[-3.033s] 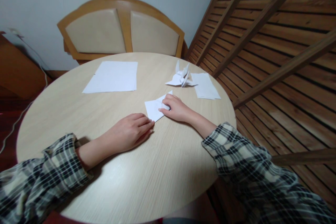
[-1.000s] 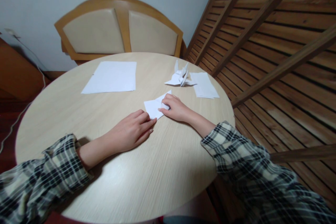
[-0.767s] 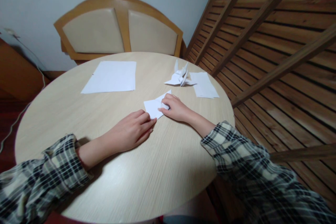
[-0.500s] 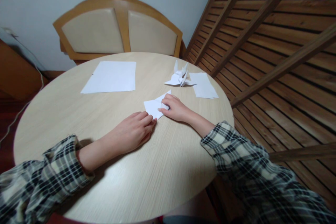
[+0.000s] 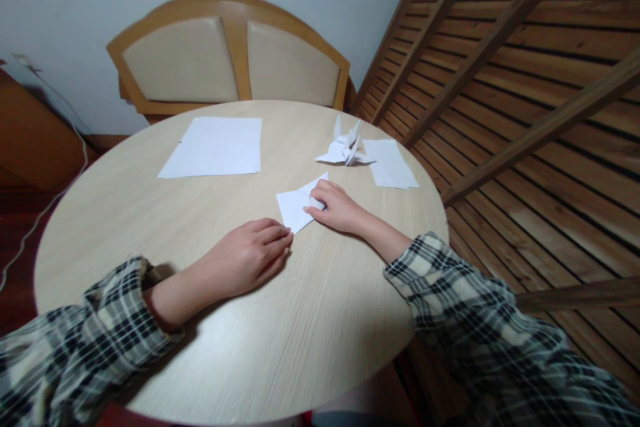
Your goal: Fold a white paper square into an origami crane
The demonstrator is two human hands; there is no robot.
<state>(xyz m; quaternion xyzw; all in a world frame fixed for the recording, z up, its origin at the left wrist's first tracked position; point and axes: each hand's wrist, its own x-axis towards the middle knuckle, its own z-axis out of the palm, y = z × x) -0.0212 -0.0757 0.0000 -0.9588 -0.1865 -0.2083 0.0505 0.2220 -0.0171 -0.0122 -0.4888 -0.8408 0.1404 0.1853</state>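
A small folded sheet of white paper [image 5: 295, 205] lies on the table between my hands, its pointed corner turned to the upper right. My right hand [image 5: 333, 205] is closed on the paper's right side, thumb in front and fingers curled over it, hiding that part. At the paper's lower corner, my left hand [image 5: 255, 250] has its fingers together, with the fingertips closed at the corner. Just beyond my right hand stand white folded paper cranes [image 5: 346, 147], bunched so that I cannot tell them apart.
A stack of white paper [image 5: 215, 147] lies at the table's far left. Smaller white sheets [image 5: 393, 165] lie by the right edge. Behind the round wooden table [image 5: 320, 333] stands a padded bench back [image 5: 240, 53]. A slatted wooden partition [image 5: 525, 113] rises on the right.
My left fingertips have shifted slightly down and left along the paper's lower corner, showing more of it. My right hand keeps its hold. The whole view has shifted slightly.
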